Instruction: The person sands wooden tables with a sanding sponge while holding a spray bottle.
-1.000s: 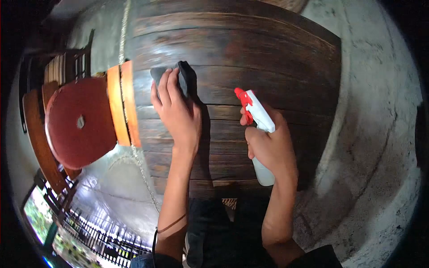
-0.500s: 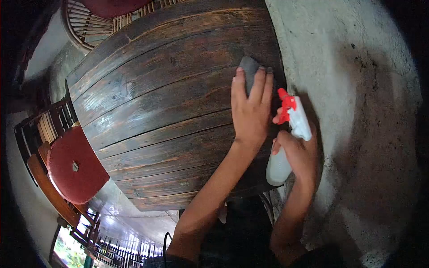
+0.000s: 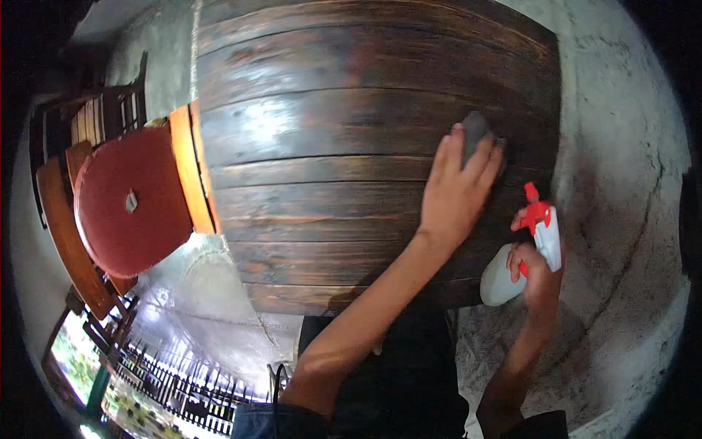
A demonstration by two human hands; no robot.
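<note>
My left hand [image 3: 455,196] lies on a soft grey pad [image 3: 475,130], pressing it to the dark plank table [image 3: 329,124]. Its fingers reach over the pad, which looks like a sponge or folded cloth; I cannot tell which. My right hand [image 3: 537,274] is wrapped round the neck of a spray bottle [image 3: 503,282] with a pale, translucent body and a red and white trigger head. The bottle tilts over the table's right edge, its red nozzle pointing up toward the far side. Part of its neck is hidden behind my fingers.
A chair with a red round seat [image 3: 139,201] stands at the table's left end. The rough grey wall or floor surface [image 3: 621,190] runs along the right edge. A dark slatted railing [image 3: 183,391] shows at the lower left.
My view has turned, so the table appears more level and the rattan chair at the top has gone from sight. Both hands appear further right, still holding the pad and the spray bottle.
</note>
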